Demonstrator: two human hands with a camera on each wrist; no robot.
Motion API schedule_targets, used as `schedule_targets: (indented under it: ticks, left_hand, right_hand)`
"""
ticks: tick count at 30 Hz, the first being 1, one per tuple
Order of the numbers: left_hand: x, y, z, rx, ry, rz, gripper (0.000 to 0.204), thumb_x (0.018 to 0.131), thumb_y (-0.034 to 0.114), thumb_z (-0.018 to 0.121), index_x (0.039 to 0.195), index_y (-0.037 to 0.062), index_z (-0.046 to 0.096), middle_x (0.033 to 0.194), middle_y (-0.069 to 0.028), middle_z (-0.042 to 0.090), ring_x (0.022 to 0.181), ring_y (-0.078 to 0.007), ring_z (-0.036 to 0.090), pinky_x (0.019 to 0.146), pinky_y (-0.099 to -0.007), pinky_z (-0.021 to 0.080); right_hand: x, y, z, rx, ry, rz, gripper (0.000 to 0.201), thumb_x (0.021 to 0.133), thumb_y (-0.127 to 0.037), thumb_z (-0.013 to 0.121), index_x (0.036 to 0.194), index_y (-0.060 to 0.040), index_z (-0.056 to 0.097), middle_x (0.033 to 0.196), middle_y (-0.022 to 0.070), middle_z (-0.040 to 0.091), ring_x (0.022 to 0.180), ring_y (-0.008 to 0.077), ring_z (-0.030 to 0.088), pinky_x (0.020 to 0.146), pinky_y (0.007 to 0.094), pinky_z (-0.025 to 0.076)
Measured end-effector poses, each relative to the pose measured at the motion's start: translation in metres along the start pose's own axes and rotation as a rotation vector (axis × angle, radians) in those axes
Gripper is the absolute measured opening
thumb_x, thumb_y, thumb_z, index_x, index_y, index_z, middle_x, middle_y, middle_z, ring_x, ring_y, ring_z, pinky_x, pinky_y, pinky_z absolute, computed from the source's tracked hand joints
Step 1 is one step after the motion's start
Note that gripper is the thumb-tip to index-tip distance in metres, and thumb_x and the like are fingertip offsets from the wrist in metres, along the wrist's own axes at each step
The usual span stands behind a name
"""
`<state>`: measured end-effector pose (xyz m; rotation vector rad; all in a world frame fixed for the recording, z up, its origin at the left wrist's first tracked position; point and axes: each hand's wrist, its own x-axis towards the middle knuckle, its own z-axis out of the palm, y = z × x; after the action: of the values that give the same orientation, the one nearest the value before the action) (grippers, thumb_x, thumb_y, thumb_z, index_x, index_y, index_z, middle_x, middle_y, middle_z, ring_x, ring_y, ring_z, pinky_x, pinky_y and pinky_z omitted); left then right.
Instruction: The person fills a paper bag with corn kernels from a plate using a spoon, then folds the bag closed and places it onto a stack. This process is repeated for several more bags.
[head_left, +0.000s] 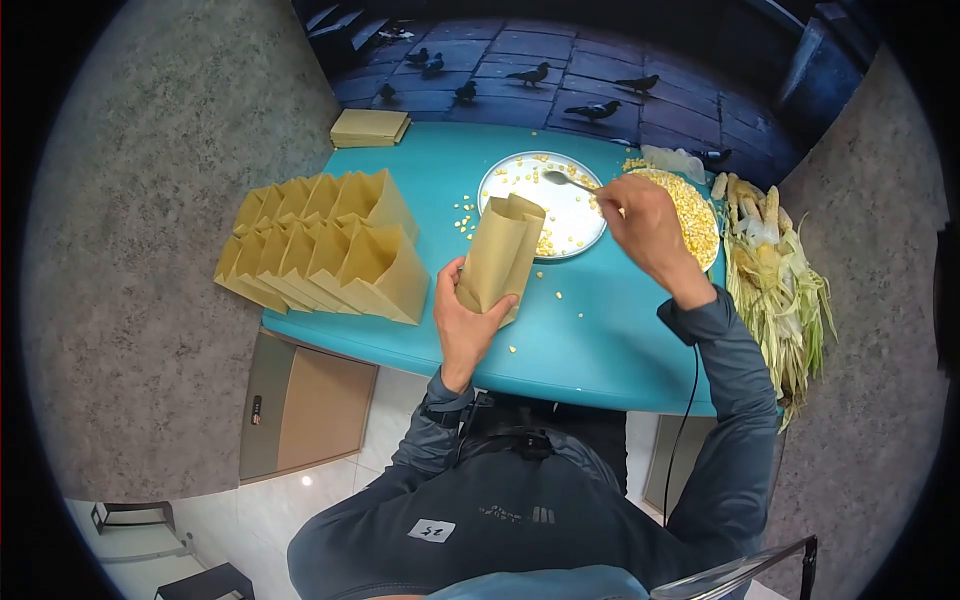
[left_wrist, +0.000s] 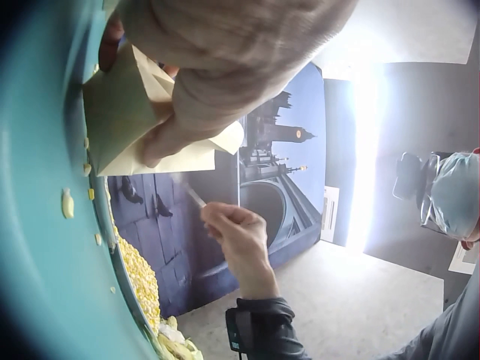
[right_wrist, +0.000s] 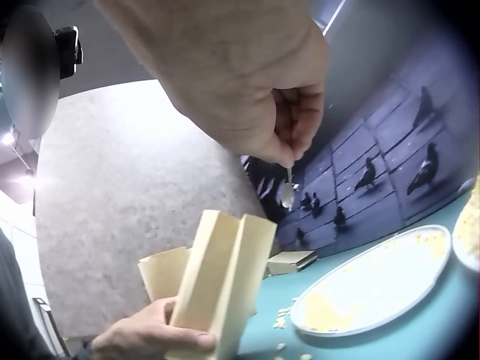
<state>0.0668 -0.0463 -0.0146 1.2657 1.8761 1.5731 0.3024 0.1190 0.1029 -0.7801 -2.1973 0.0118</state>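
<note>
My left hand (head_left: 463, 325) grips an upright brown paper bag (head_left: 497, 245) near its base, thumb across the near side. The bag's mouth is spread at the top, and its inside bottom is hidden. In my right hand (head_left: 640, 222) a small metal spoon (head_left: 572, 181) is pinched by the handle, its bowl hanging above the white plate (head_left: 585, 222). The right wrist view shows the spoon (right_wrist: 288, 195) pointing down, higher than the bag (right_wrist: 217, 277). Loose corn kernels (head_left: 540, 158) are scattered over the plate, which the bag partly covers in the head view.
Several open paper bags (head_left: 385, 275) stand in two rows at the left. Flat folded bags (head_left: 370, 127) are stacked at the back left. A heap of corn kernels (head_left: 697, 222) fills another plate at the right, beside corn cobs and husks (head_left: 775, 270). Stray kernels dot the teal table (head_left: 600, 345).
</note>
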Motion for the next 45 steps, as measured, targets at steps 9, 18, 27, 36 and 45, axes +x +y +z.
schedule_targets:
  ticks: [9, 18, 27, 36, 45]
  left_hand:
    - [-0.029, -0.005, -0.032, -0.208, 0.031, -0.058, 0.086, 0.074, 0.007, 0.099, 0.144, -0.0018, 0.051, 0.132, -0.0157, 0.064, 0.12, -0.0254, 0.064, 0.104, -0.0388, 0.053]
    - [-0.041, 0.0, -0.043, -0.188, 0.055, -0.077, 0.086, 0.074, 0.008, 0.099, 0.144, -0.0006, 0.051, 0.133, -0.0153, 0.063, 0.122, -0.0255, 0.064, 0.105, -0.0398, 0.053]
    - [-0.027, -0.013, -0.04, -0.094, 0.036, -0.041, 0.09, 0.07, 0.014, 0.101, 0.144, -0.0019, 0.052, 0.134, -0.0183, 0.065, 0.124, -0.0292, 0.064, 0.106, -0.0417, 0.052]
    - [0.0, 0.0, -0.011, 0.039, -0.014, -0.012, 0.089, 0.068, 0.017, 0.101, 0.142, 0.0006, 0.055, 0.131, -0.0193, 0.066, 0.119, -0.0336, 0.065, 0.103, -0.0434, 0.053]
    - [-0.009, 0.001, -0.015, -0.078, 0.011, -0.011, 0.087, 0.069, 0.013, 0.101, 0.142, 0.0008, 0.054, 0.129, -0.0163, 0.066, 0.118, -0.029, 0.066, 0.102, -0.0406, 0.054]
  right_hand:
    - [-0.048, 0.03, 0.056, 0.189, -0.334, 0.406, 0.011, 0.08, 0.0, 0.07, 0.083, 0.001, 0.081, 0.077, 0.0225, 0.075, 0.072, 0.0379, 0.075, 0.072, 0.044, 0.061]
    - [-0.036, 0.012, 0.108, 0.552, -0.373, 0.86, 0.01, 0.078, -0.008, 0.078, 0.078, 0.0014, 0.08, 0.073, 0.0116, 0.078, 0.064, 0.0179, 0.072, 0.061, 0.0314, 0.057]
    - [-0.006, 0.033, 0.066, 0.899, -0.282, 0.942, 0.013, 0.085, -0.007, 0.083, 0.094, 0.0022, 0.08, 0.083, 0.0073, 0.077, 0.07, 0.0115, 0.068, 0.067, 0.0266, 0.057]
    - [0.015, -0.023, -0.012, 0.449, -0.166, -0.008, 0.014, 0.085, 0.002, 0.08, 0.098, -0.0004, 0.077, 0.087, 0.0085, 0.076, 0.073, 0.0192, 0.069, 0.065, 0.0322, 0.052]
    - [-0.008, 0.035, 0.036, 0.039, -0.166, 0.125, 0.005, 0.088, -0.003, 0.074, 0.091, -0.0038, 0.078, 0.089, 0.0185, 0.074, 0.088, 0.0398, 0.072, 0.077, 0.0506, 0.057]
